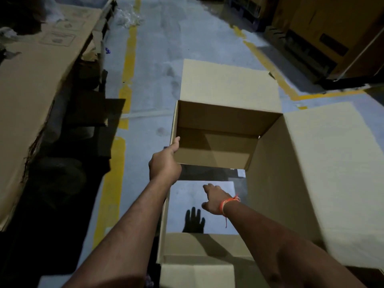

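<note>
Cardboard fills the lower middle of the view: a plain brown corrugated cardboard box (270, 183) stands open on the grey concrete floor (158, 80) straight ahead of the person, its long axis running away from them, with a broad top flap splayed out to the right. Closest in, the near bottom flap (197, 244) lies folded inward. Beyond it a bare patch of floor shows through the unclosed bottom, so the base looks only half folded. The right hand (213, 199), with an orange thread wristband (228, 201) at the wrist, reaches down inside the box over that gap, arm nearly straight, palm down. Its fingers are loosely spread and hold nothing, and its shadow (194, 221) on the floor shows them fanned. This hand is the nearer one to both bottom flaps: the near flap lies below and back toward the person, and the far bottom flap (212, 156) lies just ahead of the fingertips. Further out, the left hand (165, 163) pinches the upper edge of the box's left wall, thumb lying against the inside face, the other fingers hidden behind the wall, steadying it. Further off, a yellow painted floor line (128, 65) runs away on the left beside stacked flattened cardboard sheets (31, 90).
</note>
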The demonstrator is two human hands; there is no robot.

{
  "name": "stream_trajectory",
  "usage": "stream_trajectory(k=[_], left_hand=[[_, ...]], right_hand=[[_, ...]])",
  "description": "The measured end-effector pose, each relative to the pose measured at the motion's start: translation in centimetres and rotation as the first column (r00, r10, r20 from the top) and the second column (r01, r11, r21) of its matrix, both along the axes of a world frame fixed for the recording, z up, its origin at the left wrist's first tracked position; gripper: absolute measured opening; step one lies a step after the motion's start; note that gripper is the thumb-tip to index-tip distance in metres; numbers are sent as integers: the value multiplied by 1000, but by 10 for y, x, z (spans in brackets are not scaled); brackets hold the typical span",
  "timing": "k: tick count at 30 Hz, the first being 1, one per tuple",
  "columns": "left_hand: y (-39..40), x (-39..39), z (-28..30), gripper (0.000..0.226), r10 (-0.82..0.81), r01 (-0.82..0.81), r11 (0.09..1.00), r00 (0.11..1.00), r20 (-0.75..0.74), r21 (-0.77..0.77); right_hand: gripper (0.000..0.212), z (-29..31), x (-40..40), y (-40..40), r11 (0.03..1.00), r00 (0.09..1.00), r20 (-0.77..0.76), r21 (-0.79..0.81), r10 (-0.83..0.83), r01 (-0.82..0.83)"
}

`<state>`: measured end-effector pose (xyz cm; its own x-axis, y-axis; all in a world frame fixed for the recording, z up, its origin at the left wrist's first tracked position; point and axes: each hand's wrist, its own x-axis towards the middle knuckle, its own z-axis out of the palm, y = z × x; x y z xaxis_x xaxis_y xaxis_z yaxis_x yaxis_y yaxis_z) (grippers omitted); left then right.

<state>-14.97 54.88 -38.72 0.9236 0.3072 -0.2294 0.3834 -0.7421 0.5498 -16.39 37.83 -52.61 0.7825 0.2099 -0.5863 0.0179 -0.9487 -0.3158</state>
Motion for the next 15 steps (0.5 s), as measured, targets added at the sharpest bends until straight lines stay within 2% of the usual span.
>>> stream_trajectory(k=[4,6,7,8,10,11,12,13,15], left_hand=[[-14,2,1,87,-71,71,997,996,-55,8],[-19,1,4,88,-109,110,994,992,-63,11],[-21,0,6,88,-129,130,991,990,-61,12],[-23,-1,8,89,-151,152,988,987,-55,13],[-26,-2,10,92,-198,199,980,979,-37,19],[-27,-3,10,94,-226,227,973,974,-30,30],[-28,-4,12,94,-252,253,967,967,-26,37],[-30,-6,14,95,-270,271,962,962,-24,41],[-33,-8,17,94,-297,298,954,955,-25,44]], right_hand=[[76,-8,5,-22,980,989,-38,135,-142,146],[85,-9,18,-26,882,930,-186,302,-318,362],[88,-7,27,-25,763,854,-306,389,-421,516],[87,-6,38,-23,587,744,-426,457,-515,668],[80,1,63,-18,126,463,-658,491,-594,862],[80,5,77,-16,-96,348,-746,480,-568,872],[84,9,92,-15,-273,287,-807,473,-516,838],[90,15,106,-15,-404,270,-846,470,-461,785],[98,26,133,-17,-579,279,-884,458,-375,674]])
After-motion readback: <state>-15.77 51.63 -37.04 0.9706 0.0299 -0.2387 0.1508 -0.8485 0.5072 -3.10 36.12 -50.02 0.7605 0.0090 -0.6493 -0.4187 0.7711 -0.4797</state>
